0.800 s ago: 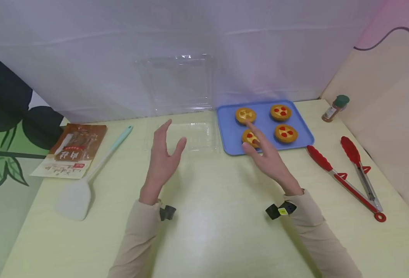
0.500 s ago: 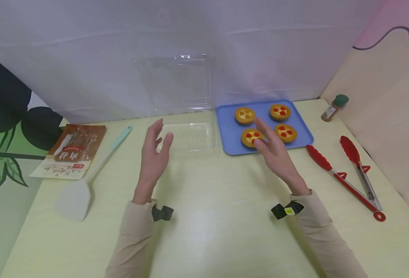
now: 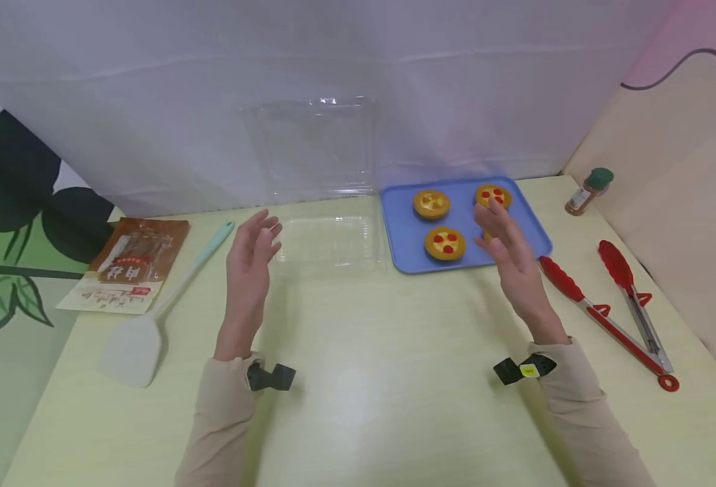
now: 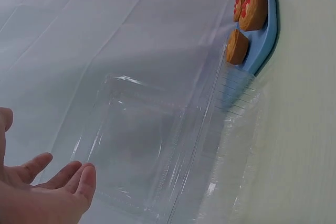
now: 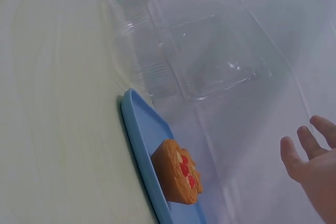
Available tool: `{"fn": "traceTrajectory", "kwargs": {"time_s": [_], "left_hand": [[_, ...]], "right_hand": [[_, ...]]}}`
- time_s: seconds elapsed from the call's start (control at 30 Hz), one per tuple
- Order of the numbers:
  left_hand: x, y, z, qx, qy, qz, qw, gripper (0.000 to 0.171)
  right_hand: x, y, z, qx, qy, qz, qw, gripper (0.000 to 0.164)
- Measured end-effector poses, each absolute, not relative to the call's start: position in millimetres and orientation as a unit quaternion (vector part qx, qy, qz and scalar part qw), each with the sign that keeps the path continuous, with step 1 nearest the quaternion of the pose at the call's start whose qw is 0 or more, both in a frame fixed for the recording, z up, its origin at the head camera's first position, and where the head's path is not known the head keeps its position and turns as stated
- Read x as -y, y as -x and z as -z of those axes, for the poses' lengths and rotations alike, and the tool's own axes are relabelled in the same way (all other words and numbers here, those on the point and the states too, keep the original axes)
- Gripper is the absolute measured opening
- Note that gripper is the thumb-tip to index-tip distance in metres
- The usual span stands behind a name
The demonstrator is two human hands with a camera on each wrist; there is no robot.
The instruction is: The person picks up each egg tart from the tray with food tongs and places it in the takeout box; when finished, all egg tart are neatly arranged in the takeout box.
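Observation:
My left hand (image 3: 248,277) is raised over the table beside a clear plastic clamshell box (image 3: 333,243), fingers loosely bent and holding nothing. The box's lid (image 3: 318,145) stands up against the white cloth. On the right, my right hand (image 3: 516,270) hangs above the right part of a blue tray (image 3: 405,240), its fingers relaxed around nothing. Several egg tarts sit on that tray: a plain yellow one (image 3: 431,204), one with red pieces (image 3: 445,243) at the front, and another red-topped tart (image 3: 493,195) at the back. Behind my right hand, one more is mostly hidden.
To the left lie a brown and cream food packet (image 3: 129,264) and a spatula (image 3: 131,348) with a mint handle. Red-tipped tongs (image 3: 628,338) lie spread at the right, with a green-capped spice bottle (image 3: 587,193) behind. White cloth (image 3: 151,122) rises along the table's back edge.
My hands have moved apart, the left one leftward off the box and the right one rightward across the tray. The front tart with red pieces is now uncovered.

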State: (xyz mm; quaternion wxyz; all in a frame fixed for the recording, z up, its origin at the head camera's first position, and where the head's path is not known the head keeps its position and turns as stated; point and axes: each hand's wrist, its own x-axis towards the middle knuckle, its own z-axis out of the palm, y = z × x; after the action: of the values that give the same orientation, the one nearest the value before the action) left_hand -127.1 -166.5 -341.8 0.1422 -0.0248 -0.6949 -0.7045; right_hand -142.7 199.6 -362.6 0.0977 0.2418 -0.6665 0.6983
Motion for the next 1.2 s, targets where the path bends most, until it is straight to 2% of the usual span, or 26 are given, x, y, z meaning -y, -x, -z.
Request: {"fn": "traceTrajectory", "kwargs": {"time_s": [0.33,0.6,0.83,1.2], "left_hand": [[178.6,123.6,341.5,0.599,0.022,0.786,0.151,0.031],[184.6,124.1,341.9,0.532,0.005,0.829,0.170,0.028],[192.6,124.0,346.6,0.499,-0.025,0.846,0.186,0.027],[205.6,125.0,356.1,0.535,-0.065,0.816,0.207,0.027]], "right_hand": [[-222.9,138.6,363.6,0.558,-0.208,-0.797,0.104,0.057],[-234.9,130.0,351.1,0.533,-0.140,-0.826,0.117,0.047],[-251.9,125.0,350.7,0.527,-0.068,-0.840,0.112,0.049],[-283.8,116.9,358.1,0.497,-0.003,-0.854,0.157,0.048]]}}
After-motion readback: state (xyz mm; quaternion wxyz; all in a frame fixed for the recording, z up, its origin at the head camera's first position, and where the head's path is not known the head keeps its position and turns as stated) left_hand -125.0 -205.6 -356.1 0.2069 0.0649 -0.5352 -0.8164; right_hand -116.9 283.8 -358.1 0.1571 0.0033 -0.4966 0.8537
